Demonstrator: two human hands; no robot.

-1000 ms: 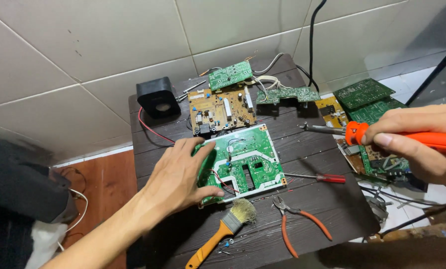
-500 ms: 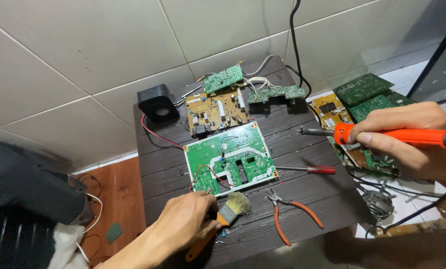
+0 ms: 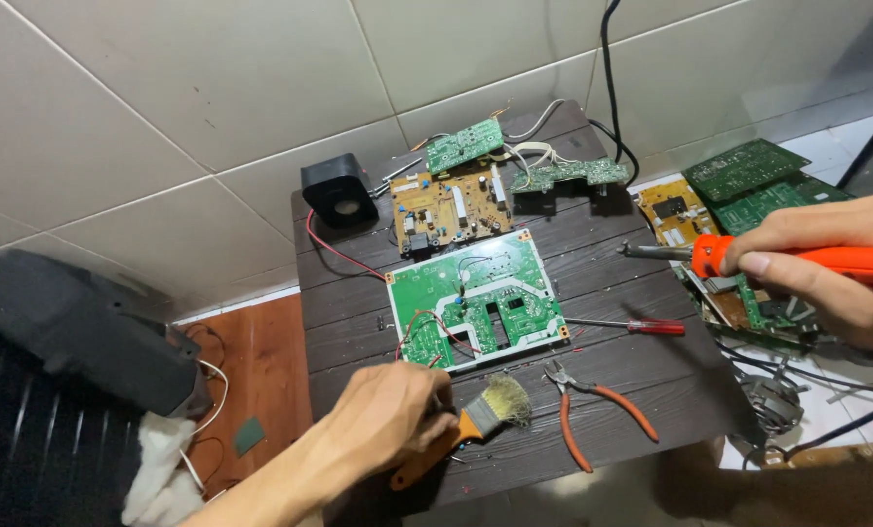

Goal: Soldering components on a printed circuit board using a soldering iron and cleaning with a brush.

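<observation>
Since the earlier frame the left hand [image 3: 393, 420] had left the green circuit board [image 3: 477, 298] and closed its fingers around the orange handle of the paintbrush [image 3: 471, 427], which lay on the dark table [image 3: 651, 381] at the board's six o'clock. At the brush's three o'clock lay orange-handled pliers [image 3: 593, 410]. Toward two o'clock the right hand [image 3: 827, 268] gripped an orange soldering iron [image 3: 710, 256] above a red screwdriver [image 3: 632, 325].

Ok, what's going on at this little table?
A person sits over a small dark table strewn with circuit boards. The left hand closes on the orange handle of a paintbrush at the table's near edge. The right hand holds an orange soldering iron, tip pointing left, above the boards. A large green board lies in the middle, with pliers and a red screwdriver beside it.
</observation>
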